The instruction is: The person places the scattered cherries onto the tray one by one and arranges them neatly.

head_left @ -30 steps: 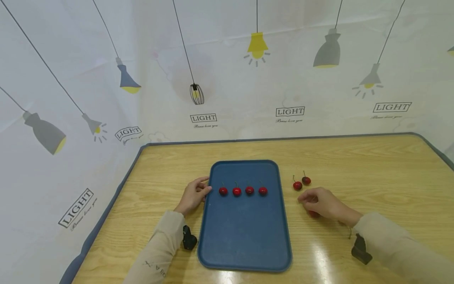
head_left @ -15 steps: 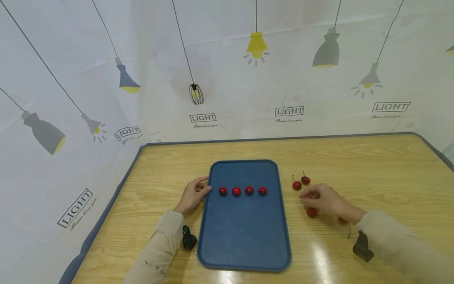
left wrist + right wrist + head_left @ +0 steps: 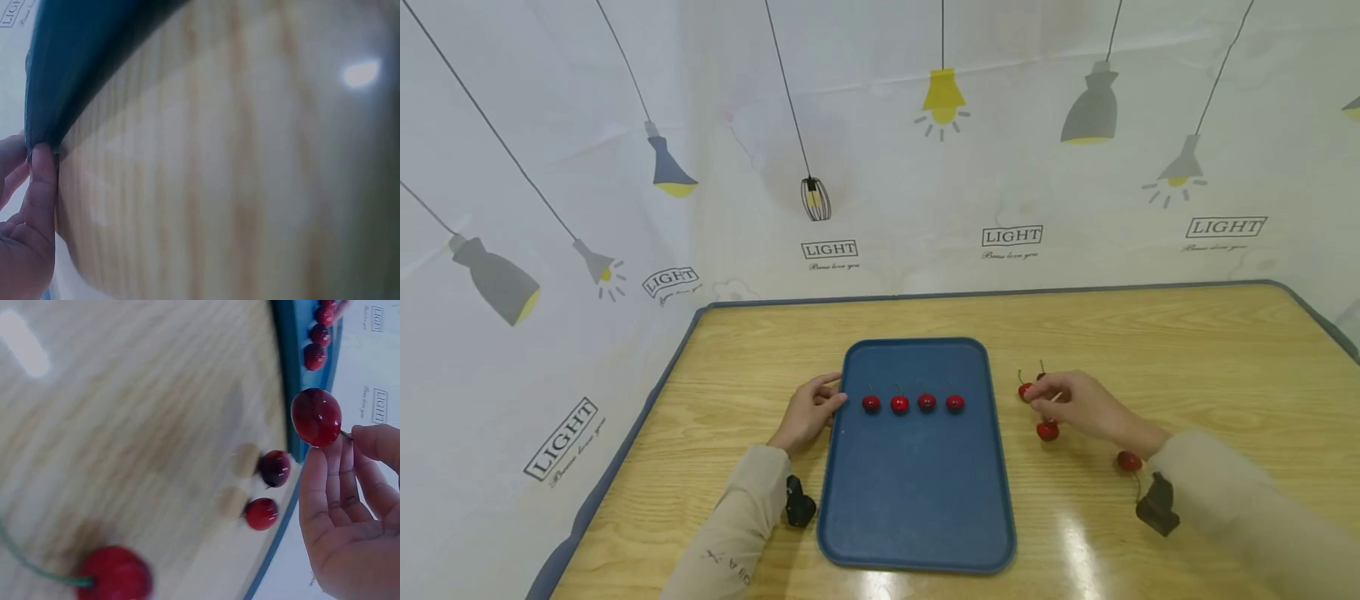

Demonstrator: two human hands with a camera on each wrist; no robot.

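Several red cherries (image 3: 899,404) sit in a row across the upper half of a blue tray (image 3: 917,517), stems pointing away. My left hand (image 3: 807,414) holds the tray's left rim; in the left wrist view the thumb and fingers (image 3: 42,178) pinch the edge. By its stem, my right hand (image 3: 1078,406) pinches a cherry (image 3: 316,417), which hangs below the fingertips over the table to the right of the tray. Partly behind that hand lie two more cherries (image 3: 261,514). Another cherry (image 3: 1129,462) rests near the right wrist, stem toward me.
The wooden table (image 3: 760,350) is edged in blue and backed by a white cloth (image 3: 887,167) printed with lamps. A black wrist device (image 3: 800,502) is on the left sleeve, another black device (image 3: 1159,505) on the right.
My right hand has lifted slightly and moved away from me, carrying the cherry up with it. It now partly covers the two far cherries. The left hand and tray have stayed put.
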